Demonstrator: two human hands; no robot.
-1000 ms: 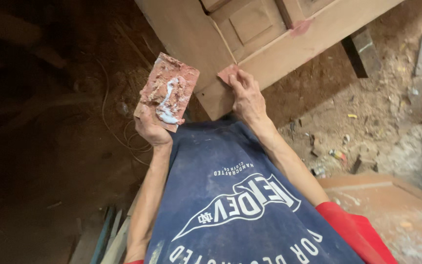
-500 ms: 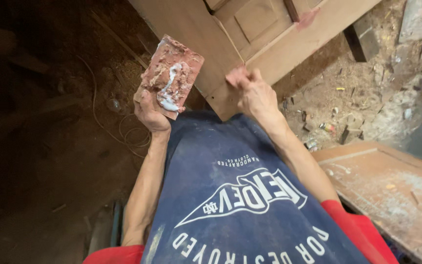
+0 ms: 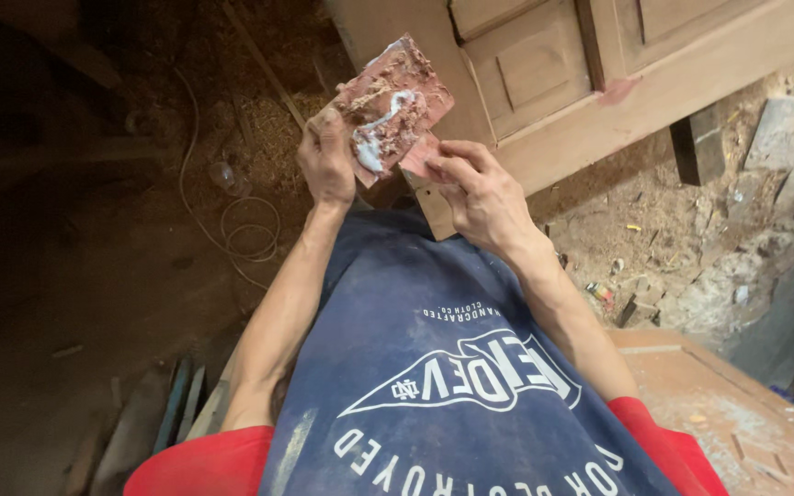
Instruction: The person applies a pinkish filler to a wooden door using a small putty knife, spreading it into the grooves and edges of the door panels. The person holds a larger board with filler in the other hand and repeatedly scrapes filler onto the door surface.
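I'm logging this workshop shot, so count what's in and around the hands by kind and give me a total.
Hands: 2, left hand and right hand
Putty-smeared boards: 1, reddish board in the left hand's grip, right fingertips at its lower edge
Paneled wooden doors: 1, door lying on the ground
Coiled cords: 1, pale cord
Total: 5

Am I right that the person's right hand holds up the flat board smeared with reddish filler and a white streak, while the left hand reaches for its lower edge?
Not quite: the hands are swapped. In the head view the left hand holds up the flat board smeared with reddish filler and a white streak, while the right hand reaches for its lower edge.
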